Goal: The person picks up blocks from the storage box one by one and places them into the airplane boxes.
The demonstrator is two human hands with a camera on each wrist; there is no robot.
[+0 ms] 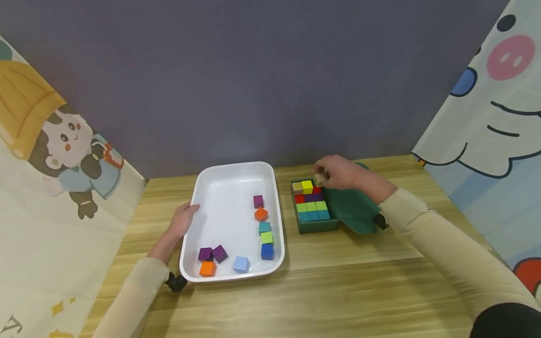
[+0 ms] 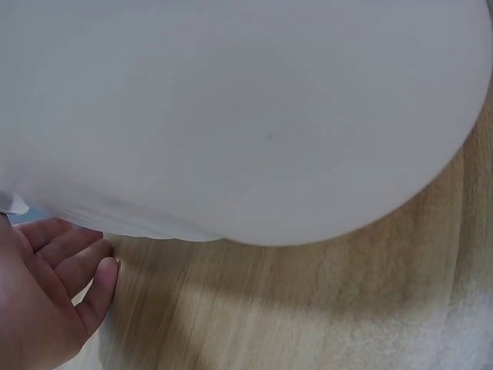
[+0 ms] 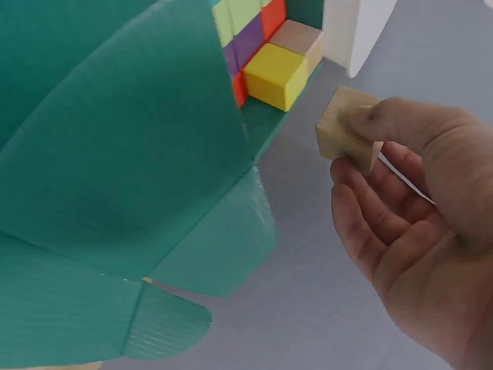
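Note:
My right hand [image 1: 340, 172] pinches a plain wooden cube [image 3: 339, 135] between thumb and fingers, above the far right corner of a green cardboard box [image 1: 318, 227]. Rows of coloured cubes fill that box. A yellow cube [image 3: 276, 73] and another wooden cube [image 1: 297, 188] sit on top at its far end. To the left lies a white tray [image 1: 226, 211], its left rim held by my left hand [image 1: 182, 220] with the thumb over the edge. From the left wrist, the fingers [image 2: 73, 254] show at the tray's underside, partly hidden by it.
Inside the tray, several cubes line the right side, among them a dark blue cube [image 1: 267, 251]. Purple cubes, an orange cube [image 1: 207, 269] and a light blue cube [image 1: 241, 264] lie near its front. The box's green lid [image 1: 355, 211] is folded out rightward. A grey panel [image 1: 270, 84] stands behind the wooden table [image 1: 338, 291].

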